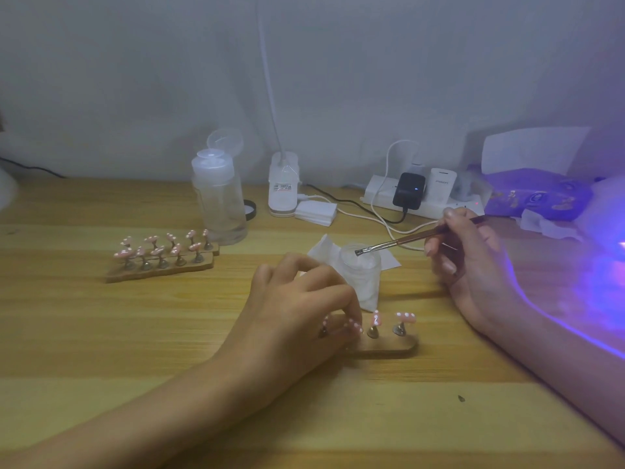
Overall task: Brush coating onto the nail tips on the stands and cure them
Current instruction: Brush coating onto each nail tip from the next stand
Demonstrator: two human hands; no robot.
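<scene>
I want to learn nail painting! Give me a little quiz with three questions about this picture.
1. True or false: the right hand holds the brush.
2. The brush bristles are just above: A the small jar, B the pump bottle, C the power strip.
3. Fill in: the ___ hand's fingers curl over a nail tip on the near stand.
Key: 1 true; 2 A; 3 left hand.
</scene>
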